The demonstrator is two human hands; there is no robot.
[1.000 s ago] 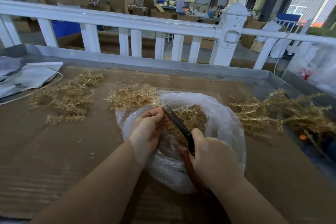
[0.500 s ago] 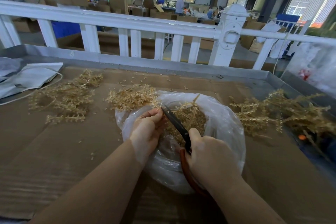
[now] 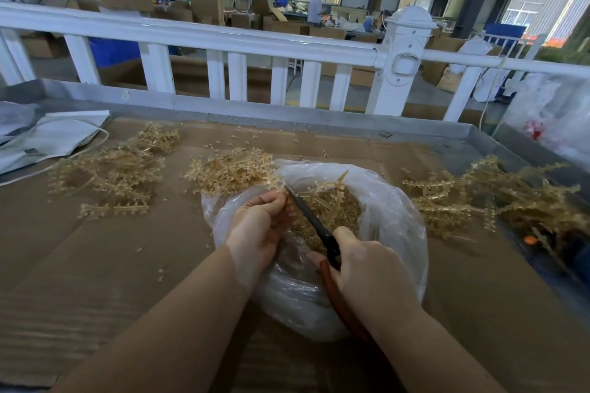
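A clear plastic bag [image 3: 392,233] sits open on the cardboard-covered table, partly filled with small tan plastic pieces. My right hand [image 3: 367,268] grips scissors [image 3: 314,222] with dark blades and red-brown handles, the blade tips pointing up-left over the bag's mouth. My left hand [image 3: 258,226] pinches a tan plastic sprue [image 3: 332,188] at the bag's left rim, right at the blade tips. The sprue's stems stick up above the bag's contents.
Heaps of tan sprues lie at the left [image 3: 108,172], behind the bag [image 3: 230,172] and at the right [image 3: 491,198]. White bags and a cord [image 3: 51,140] lie far left. A metal table rim [image 3: 319,115] and white railing [image 3: 223,38] stand behind. Loose bits dot the cardboard.
The scissors' tips have crept up-left toward my left fingers. A sprue's stems now stand up above the bag's contents. Both hands stay at the bag's mouth.
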